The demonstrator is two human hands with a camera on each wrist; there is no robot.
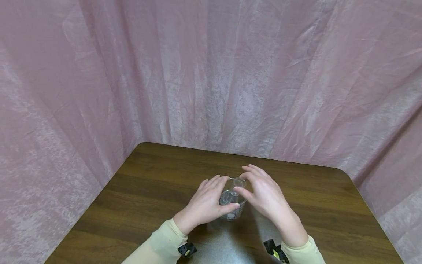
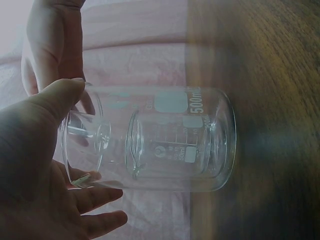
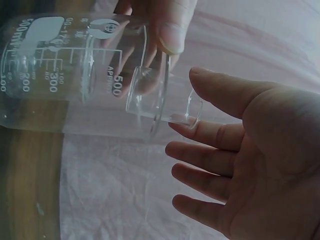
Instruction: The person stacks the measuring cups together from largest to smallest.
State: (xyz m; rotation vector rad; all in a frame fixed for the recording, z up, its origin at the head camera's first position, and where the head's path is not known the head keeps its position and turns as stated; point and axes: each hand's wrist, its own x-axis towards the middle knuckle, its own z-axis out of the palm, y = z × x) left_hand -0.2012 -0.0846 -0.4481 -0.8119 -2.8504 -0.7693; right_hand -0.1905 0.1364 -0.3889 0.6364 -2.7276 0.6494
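A clear glass beaker (image 2: 171, 101) marked 500 ml stands upright on the table, with a smaller graduated beaker (image 2: 172, 150) nested at its bottom. Around its rim my left hand (image 1: 209, 203) holds on, thumb at the near side and fingers at the far side. My right hand (image 1: 263, 192) is at the mouth, pinching a small clear glass beaker (image 3: 175, 105) near its rim between thumb and index finger. The lower part of this small beaker is inside the mouth of the large one. In the right wrist view, the other right fingers are extended, touching nothing.
The brown wood-grain table (image 1: 138, 198) has rounded far corners. Behind it and along its sides hang pink velvety curtains (image 1: 211, 73). Light sleeves and black wrist straps (image 1: 187, 249) are on both forearms.
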